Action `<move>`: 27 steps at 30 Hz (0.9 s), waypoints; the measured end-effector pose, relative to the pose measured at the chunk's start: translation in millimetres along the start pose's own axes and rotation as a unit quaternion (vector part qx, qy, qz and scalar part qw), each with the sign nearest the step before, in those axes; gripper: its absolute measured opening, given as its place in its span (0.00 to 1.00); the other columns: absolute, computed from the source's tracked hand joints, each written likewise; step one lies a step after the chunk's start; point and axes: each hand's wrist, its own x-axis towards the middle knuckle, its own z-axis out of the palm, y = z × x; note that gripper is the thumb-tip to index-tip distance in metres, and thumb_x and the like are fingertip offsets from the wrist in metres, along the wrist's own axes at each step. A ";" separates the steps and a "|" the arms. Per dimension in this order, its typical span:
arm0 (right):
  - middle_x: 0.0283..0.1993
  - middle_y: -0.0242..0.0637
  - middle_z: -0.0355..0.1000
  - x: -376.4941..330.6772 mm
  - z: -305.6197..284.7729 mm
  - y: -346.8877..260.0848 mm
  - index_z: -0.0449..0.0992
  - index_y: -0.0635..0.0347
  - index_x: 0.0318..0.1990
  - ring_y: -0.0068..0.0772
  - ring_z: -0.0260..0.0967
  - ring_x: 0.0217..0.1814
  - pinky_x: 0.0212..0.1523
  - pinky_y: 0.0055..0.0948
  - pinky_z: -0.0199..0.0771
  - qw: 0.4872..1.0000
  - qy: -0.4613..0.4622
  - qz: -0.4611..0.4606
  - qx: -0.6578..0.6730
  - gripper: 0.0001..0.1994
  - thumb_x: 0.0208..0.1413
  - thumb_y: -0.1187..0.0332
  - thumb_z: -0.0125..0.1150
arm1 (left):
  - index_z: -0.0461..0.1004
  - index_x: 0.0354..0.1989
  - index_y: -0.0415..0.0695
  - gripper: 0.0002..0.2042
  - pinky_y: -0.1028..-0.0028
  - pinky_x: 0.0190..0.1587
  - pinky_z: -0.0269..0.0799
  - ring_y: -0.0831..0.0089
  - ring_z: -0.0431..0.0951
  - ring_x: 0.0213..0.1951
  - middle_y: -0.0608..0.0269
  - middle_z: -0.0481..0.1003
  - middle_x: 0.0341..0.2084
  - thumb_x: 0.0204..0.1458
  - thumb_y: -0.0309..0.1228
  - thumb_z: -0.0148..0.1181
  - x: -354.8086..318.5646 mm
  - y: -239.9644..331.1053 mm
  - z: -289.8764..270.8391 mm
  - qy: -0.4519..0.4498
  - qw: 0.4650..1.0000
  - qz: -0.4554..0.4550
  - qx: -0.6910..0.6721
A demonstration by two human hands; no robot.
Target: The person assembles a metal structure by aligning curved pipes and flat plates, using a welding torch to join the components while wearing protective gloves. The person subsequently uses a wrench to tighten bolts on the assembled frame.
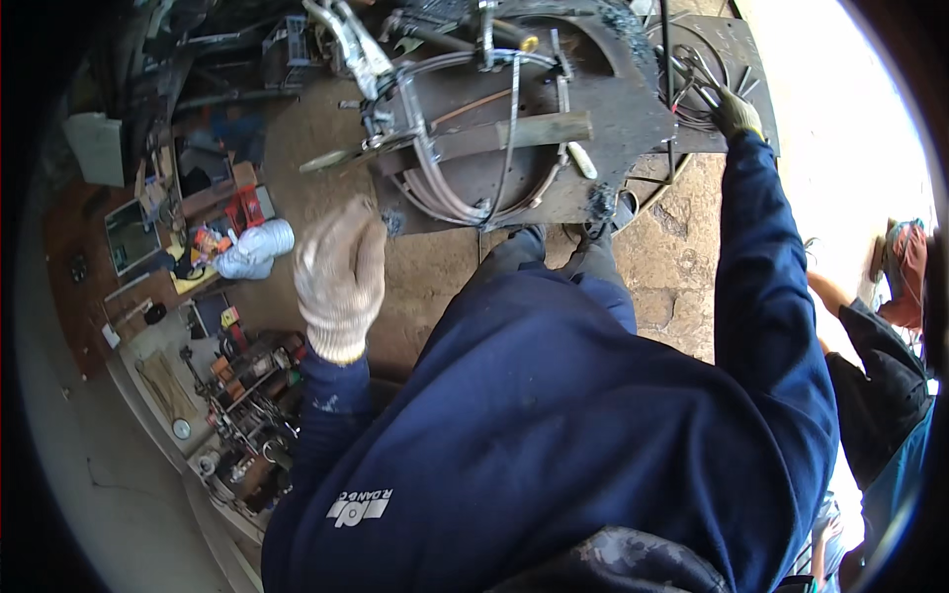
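Note:
My left hand (341,277), in an off-white knitted glove, is raised left of the metal worktable (628,124). Its fingers are stretched out close together, with nothing seen in them. My right arm reaches far forward to a side plate (746,54). There my gloved right hand (734,111) has its fingers spread over coiled cable (697,121); thin grey shapes beside the fingertips are hard to make out. A round frame of bent metal bars (420,133) lies on the worktable, crossed by a flat bar (534,130). A pale oblong piece (582,160) lies near it.
A bright metal clamp-like part (361,54) is at the table's far left. On the left stands a brown bench (89,267) with a white cloth bundle (257,247); shelves of tools (252,395) are below. At right is another person's dark clothing (875,395).

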 end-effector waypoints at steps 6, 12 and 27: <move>0.50 0.51 0.81 -107.2 -2.2 -2.3 0.79 0.63 0.57 0.48 0.78 0.54 0.57 0.40 0.73 0.936 0.224 0.153 0.223 0.31 0.59 0.44 0.57 | 0.77 0.55 0.41 0.20 0.59 0.57 0.74 0.54 0.79 0.53 0.53 0.79 0.52 0.53 0.31 0.69 40.0 -45.2 0.1 0.033 0.995 0.030 0.089; 0.45 0.34 0.80 -239.1 24.3 -78.8 0.78 0.66 0.56 0.24 0.74 0.41 0.43 0.25 0.74 0.813 0.261 0.130 0.505 0.20 0.67 0.58 0.63 | 0.77 0.50 0.44 0.16 0.59 0.47 0.76 0.52 0.80 0.44 0.53 0.79 0.41 0.54 0.34 0.67 71.5 -104.5 16.9 -0.160 0.985 0.064 -0.026; 0.53 0.45 0.80 -373.4 -4.9 -298.2 0.77 0.67 0.57 0.32 0.77 0.54 0.56 0.29 0.76 0.822 0.376 0.080 0.419 0.18 0.66 0.65 0.65 | 0.73 0.37 0.41 0.14 0.53 0.33 0.75 0.45 0.80 0.30 0.46 0.77 0.22 0.63 0.41 0.60 120.0 -136.2 9.8 -0.257 0.914 0.314 -0.013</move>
